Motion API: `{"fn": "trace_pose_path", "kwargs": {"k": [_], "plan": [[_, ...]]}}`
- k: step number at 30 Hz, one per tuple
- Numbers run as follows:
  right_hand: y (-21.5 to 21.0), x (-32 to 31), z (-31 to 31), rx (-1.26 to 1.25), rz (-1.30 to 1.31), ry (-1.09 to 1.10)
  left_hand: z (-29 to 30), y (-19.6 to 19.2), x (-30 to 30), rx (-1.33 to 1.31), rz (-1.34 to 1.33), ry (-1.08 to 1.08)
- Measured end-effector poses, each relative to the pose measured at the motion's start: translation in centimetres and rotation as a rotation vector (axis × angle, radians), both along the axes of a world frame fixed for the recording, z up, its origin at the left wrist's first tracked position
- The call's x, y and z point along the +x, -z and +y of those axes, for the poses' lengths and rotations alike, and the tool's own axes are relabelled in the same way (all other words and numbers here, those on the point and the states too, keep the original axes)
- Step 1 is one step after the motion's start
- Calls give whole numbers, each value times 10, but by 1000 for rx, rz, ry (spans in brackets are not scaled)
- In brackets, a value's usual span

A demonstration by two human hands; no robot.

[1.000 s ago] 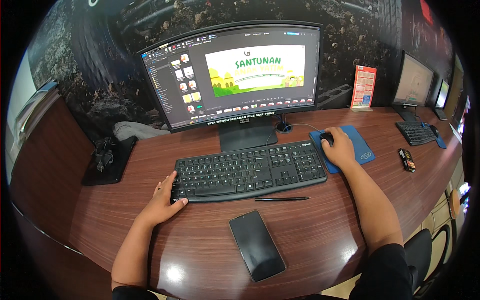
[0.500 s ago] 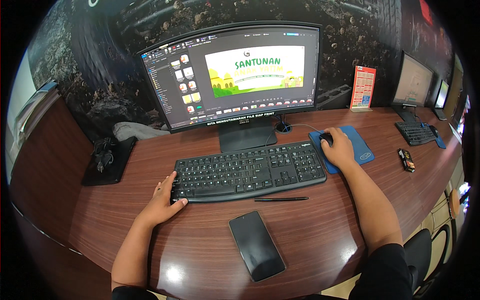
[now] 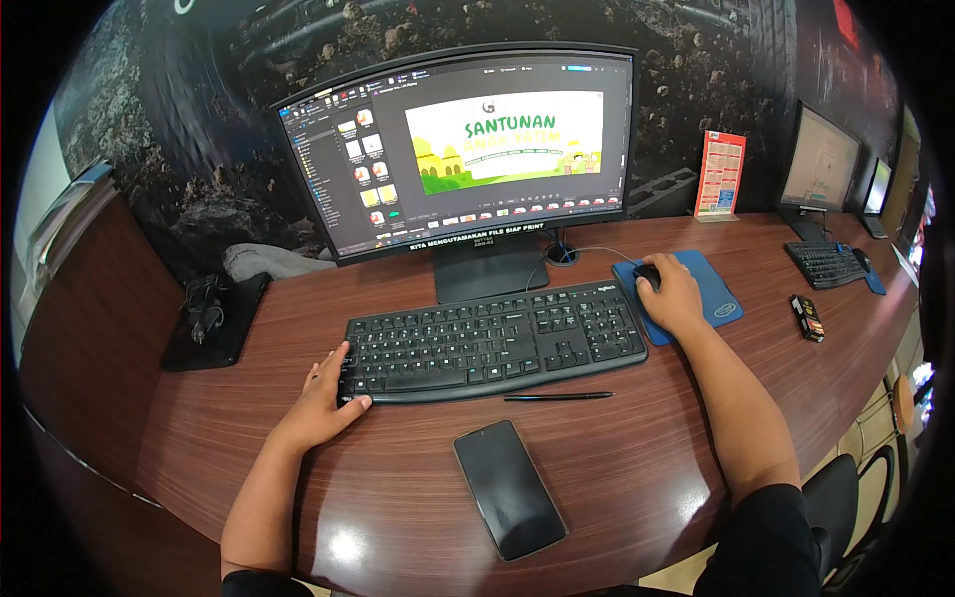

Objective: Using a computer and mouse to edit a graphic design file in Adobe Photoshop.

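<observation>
My right hand (image 3: 676, 297) is wrapped over a black computer mouse (image 3: 648, 275), which sits on a blue mouse pad (image 3: 724, 304). At the left end of the black keyboard (image 3: 438, 343) lies my left hand (image 3: 320, 406), thumb spread from the fingers and touching the keyboard's near corner. Behind the keyboard a large curved monitor (image 3: 338, 179) is lit, with a strip of small file pictures at left and a green, yellow and white banner design. A thin black pen (image 3: 559, 397) lies just in front of the keyboard. Nearer still is a phone (image 3: 510, 490), screen dark.
On the left, a cable bundle (image 3: 206, 308) rests on a flat black device (image 3: 179, 348). A red-and-white sign (image 3: 719, 174) stands right of the monitor. Farther right are a small black box (image 3: 808, 318), a second keyboard (image 3: 824, 265) and a second monitor (image 3: 822, 164). A chair (image 3: 834, 497) shows at lower right.
The view has shifted very slightly. Both hands keep their places, and the monitor's banner looks the same.
</observation>
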State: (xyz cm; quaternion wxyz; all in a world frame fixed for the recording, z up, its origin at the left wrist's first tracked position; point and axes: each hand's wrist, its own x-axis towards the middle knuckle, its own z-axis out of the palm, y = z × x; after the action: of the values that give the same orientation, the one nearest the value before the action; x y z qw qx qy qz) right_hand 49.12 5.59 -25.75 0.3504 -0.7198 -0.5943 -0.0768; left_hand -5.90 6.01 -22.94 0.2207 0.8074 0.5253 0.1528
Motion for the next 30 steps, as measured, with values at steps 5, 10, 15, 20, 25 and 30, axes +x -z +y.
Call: {"fn": "trace_pose_path", "kwargs": {"k": [5,10,15,20,25,30], "plan": [[-1,-1,-1,-1,16,-5,1,1,-1,-4,-4,2],[2,1,1,46,62,-6,1,1,-1,4,-8,13],[2,2,1,42,99,-12,1,0,0,12,-3,15],[3,3,2,46,69,-5,1,2,-2,21,11,19],[7,7,4,66,60,-21,1,1,-2,21,7,25],[5,6,4,71,58,-32,2,1,-2,34,14,34]]}}
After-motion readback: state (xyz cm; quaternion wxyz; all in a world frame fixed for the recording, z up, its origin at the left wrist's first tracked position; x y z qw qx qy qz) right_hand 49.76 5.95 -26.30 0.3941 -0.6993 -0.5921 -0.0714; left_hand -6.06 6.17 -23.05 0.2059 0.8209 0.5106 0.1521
